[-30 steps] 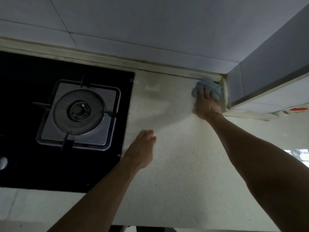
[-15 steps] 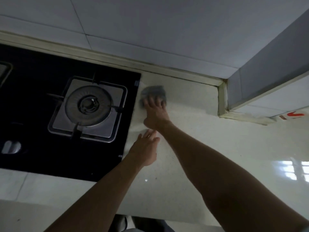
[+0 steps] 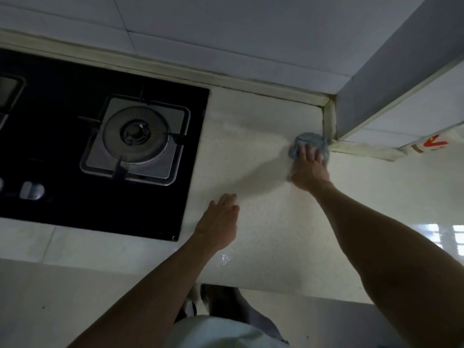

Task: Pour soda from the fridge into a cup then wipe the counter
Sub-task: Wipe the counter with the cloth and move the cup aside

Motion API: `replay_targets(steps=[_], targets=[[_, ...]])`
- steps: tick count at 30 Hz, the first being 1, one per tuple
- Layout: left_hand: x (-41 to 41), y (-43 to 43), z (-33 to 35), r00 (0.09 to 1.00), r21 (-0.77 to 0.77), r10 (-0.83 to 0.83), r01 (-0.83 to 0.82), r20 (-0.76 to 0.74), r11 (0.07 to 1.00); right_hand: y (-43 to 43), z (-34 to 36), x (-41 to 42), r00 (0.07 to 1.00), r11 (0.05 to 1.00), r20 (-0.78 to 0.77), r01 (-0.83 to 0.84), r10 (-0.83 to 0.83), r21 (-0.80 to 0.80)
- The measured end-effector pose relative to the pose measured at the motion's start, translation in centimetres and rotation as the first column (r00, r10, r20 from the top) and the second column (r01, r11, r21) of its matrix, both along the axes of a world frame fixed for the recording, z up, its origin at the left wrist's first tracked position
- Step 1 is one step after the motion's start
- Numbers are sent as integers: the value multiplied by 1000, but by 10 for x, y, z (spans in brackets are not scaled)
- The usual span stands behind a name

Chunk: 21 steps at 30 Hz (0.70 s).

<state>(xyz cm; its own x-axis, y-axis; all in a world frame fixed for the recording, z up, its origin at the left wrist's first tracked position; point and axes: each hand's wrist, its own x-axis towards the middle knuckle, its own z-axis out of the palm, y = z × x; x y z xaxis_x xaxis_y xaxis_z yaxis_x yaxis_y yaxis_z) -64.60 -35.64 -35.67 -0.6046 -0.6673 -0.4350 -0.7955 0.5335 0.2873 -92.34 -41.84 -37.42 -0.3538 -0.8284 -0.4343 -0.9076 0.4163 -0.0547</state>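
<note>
R hand (image 3: 310, 169) flat w/ fingers spread, pressing blue-grey cloth (image 3: 307, 141) onto desk (image 3: 271, 237) at back R corner, cloth touching the wall trim (image 3: 329, 119). L hand (image 3: 221, 222) flat on desk, fingers together, holding nothing, just R of black gas hob (image 3: 75, 204). Burner (image 3: 136, 136) unlit. Small wet patch (image 3: 224, 258) near front edge.

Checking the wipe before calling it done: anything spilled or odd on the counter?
A small shiny patch, likely liquid, sits on the counter near its front edge, beside the left hand at the wrist. The right hand presses the cloth in the back corner, well away from it.
</note>
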Motion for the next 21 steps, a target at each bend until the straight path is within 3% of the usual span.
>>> replay_targets(steps=[3,5,9,13,18,21], targets=[[7,12,2,1000,-14,18,-18,-4,1000,-18,5,43,964,965,41,264,-264,-2],[12,21,4,999,-21,41,-41,-10,999,-31,9,85,954,958,98,285,-285,8],[21,39,2,998,-69,61,-61,-3,996,-36,13,167,983,997,168,-71,78,-43],[27,56,0,996,-62,93,-93,9,994,-15,4,222,918,924,123,-367,378,-103],[32,64,3,994,-16,104,-104,15,994,8,-2,186,801,794,57,-576,596,-196],[34,66,9,991,24,130,-130,-17,991,27,-4,129,844,832,39,-518,535,-199]])
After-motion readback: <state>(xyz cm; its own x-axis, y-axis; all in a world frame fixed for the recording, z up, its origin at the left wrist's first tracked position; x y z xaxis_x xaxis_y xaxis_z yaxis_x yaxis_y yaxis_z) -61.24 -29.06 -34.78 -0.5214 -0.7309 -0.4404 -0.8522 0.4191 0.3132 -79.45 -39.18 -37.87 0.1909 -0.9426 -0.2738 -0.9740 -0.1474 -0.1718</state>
